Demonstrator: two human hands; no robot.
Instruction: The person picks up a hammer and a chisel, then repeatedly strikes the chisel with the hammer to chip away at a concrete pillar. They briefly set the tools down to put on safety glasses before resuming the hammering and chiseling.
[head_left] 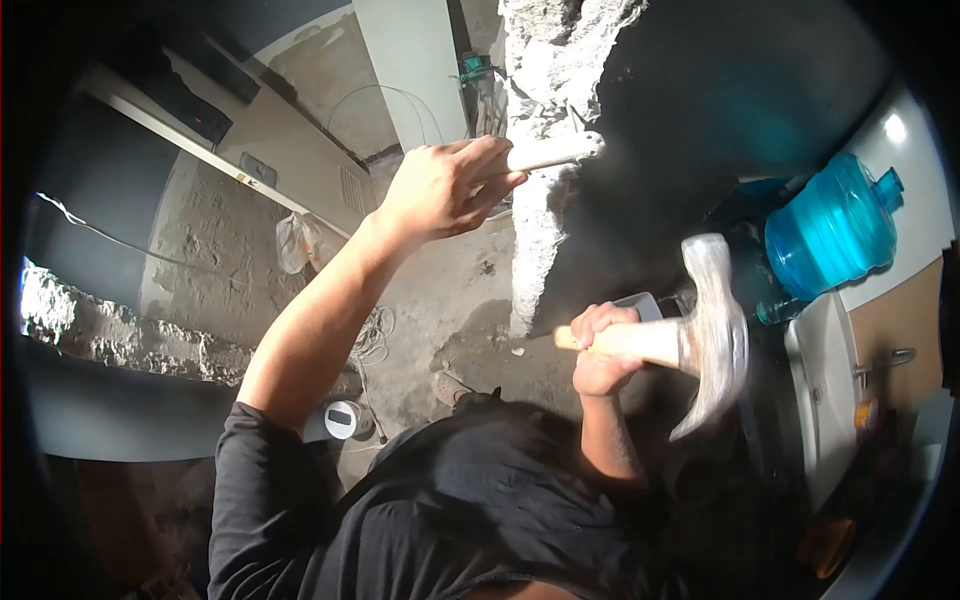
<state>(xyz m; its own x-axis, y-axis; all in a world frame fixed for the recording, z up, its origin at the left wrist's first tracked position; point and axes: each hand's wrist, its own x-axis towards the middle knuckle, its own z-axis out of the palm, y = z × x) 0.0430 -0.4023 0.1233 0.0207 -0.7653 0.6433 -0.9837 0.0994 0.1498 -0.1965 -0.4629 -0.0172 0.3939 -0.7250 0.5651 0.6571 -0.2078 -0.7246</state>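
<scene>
My left hand (445,190), at the end of a raised arm, has its fingers closed round a thick whitish rod (550,153) that resembles a chisel. Its rounded end points right and overlaps the rough, broken wall edge (540,250) in this view. The rod's other end is hidden in the hand. Lower and to the right, my right hand (606,350) grips a claw hammer (712,330) by its light wooden handle. The hammer's metal head is up close to the camera, smeared with white, its claw curving downward.
At right stand a blue water jug (835,228) and a white sink (825,400) with a tap (890,360). A coil of cable (372,338) and a white tub (342,420) are on the floor. Left lies a second broken wall edge (130,330); a plastic bag (295,243) hangs beyond.
</scene>
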